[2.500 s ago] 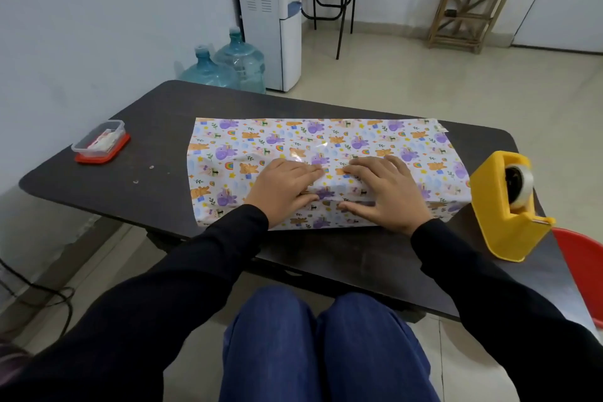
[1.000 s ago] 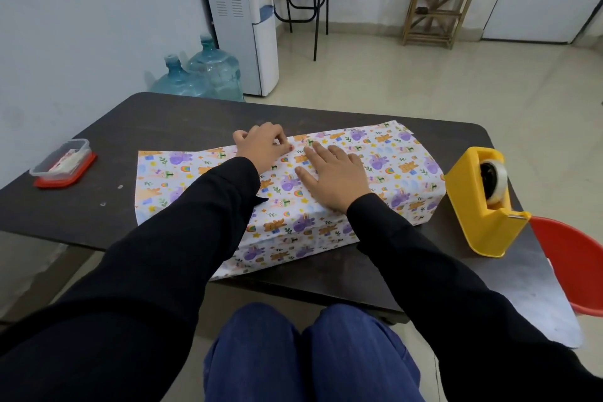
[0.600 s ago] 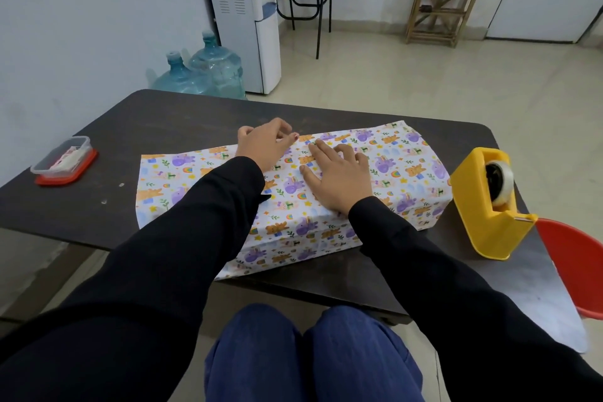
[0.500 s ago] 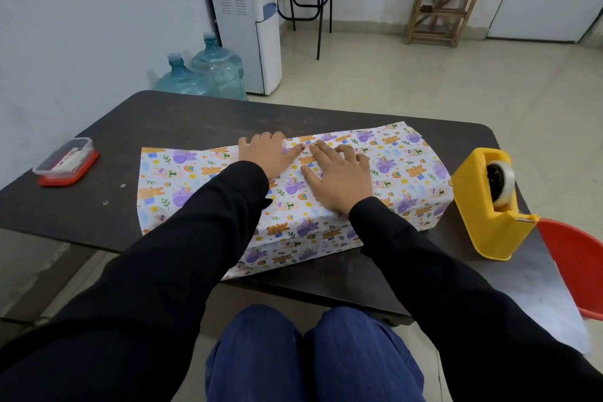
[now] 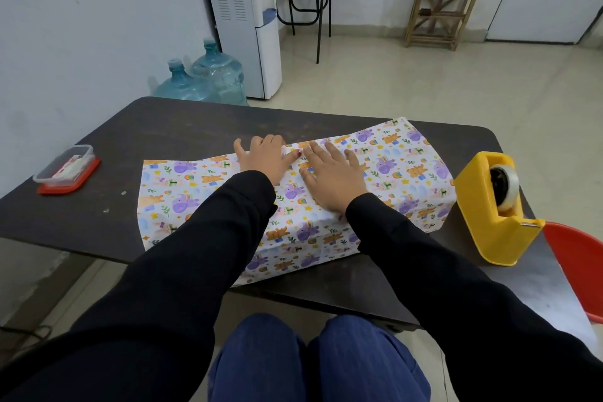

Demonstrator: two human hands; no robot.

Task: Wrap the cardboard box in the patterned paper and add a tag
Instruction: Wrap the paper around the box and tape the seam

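Both hands — left hand (image 5: 261,158), right hand (image 5: 332,174) — press patterned paper (image 5: 401,170), fingers flat.

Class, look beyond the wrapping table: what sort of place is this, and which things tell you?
Probably a plain office or workroom: a white water dispenser stands with two blue water jugs beside it, and a wooden rack sits across the tiled floor.

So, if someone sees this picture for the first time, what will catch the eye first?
The bright patterned paper in the middle of the dark table, with the left hand and right hand pressing flat on top. Next, the yellow tape dispenser at the table's right end.
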